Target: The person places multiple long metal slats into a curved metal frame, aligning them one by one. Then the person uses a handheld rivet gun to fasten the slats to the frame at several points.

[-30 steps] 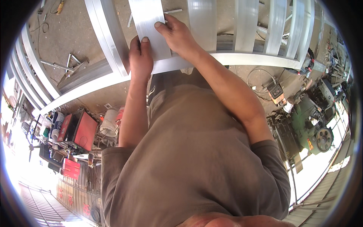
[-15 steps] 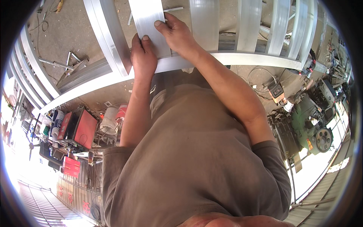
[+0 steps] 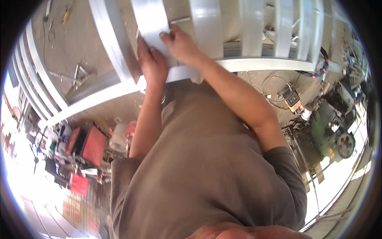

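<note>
A wide silvery metal slat [image 3: 150,19] runs away from me, its near end at a long pale metal rail [image 3: 258,64] that crosses in front of my body. My left hand [image 3: 153,65] is closed on the slat's left edge near that end, thumb on top. On the opposite edge, a little farther out, my right hand [image 3: 181,46] grips the same slat, also with its thumb on the upper face. The fingers of both hands are partly hidden by the slat. To the left stands a separate metal bar [image 3: 109,36], a short gap from my left hand.
More slats [image 3: 209,30] join the rail on the right. Metal offcuts [image 3: 79,73] lie on the floor beyond. A red machine box [image 3: 94,144] stands at the lower left, a corded orange-and-black device [image 3: 292,97] at the right, and a green machine with a handwheel [image 3: 345,145] farther right.
The whole view has shifted slightly, and the picture is a bit blurred. Both hands keep their hold on the slat, with no clear movement along it.
</note>
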Tool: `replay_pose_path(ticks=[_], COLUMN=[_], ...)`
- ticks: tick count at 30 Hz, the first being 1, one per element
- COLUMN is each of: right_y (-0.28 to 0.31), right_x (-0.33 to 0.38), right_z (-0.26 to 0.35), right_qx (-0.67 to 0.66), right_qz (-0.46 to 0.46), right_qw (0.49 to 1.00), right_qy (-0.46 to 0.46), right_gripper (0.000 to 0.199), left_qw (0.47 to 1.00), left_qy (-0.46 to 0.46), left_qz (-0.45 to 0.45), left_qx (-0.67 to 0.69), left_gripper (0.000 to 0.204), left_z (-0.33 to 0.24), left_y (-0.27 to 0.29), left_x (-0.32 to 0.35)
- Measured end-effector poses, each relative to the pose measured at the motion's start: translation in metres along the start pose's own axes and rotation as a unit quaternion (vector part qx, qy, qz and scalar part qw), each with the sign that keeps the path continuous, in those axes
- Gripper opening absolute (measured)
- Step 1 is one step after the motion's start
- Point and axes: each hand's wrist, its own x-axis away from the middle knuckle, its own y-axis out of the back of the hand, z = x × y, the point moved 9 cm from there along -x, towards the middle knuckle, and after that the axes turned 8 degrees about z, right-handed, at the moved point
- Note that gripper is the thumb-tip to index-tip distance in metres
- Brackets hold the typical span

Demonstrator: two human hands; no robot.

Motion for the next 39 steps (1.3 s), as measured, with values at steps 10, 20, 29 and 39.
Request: replay_pose_path(ticks=[10,20,29,39], right_y=[0.137,0.583,1.010,1.194], right_x=[0.107,0.139,-0.022,-0.110], right_z=[0.069,-0.059,-0.170,-0.129], right_qx=[-0.121,-0.467,-0.739,-0.648], right_qz=[-0.040,-0.292,-0.224,-0.243], right_qw=[0.984,0.824,0.608,0.683], right_qy=[0.121,0.135,0.187,0.234], right_gripper=[0.059,0.042,0.068,0.079], left_qw=[0.996,0.931,0.902,0.831], left_qy=[-0.049,-0.044,0.295,0.352], left_qz=[0.026,-0.026,-0.150,0.040], left_qx=[-0.077,-0.361,-0.278,-0.430], left_gripper=[0.087,0.078,0.063,0.052], left_z=[-0.026,-0.034,-0.062,-0.139], left_y=[-0.016,-0.035,-0.078,-0.169], left_x=[0.008,0.021,0.195,0.378])
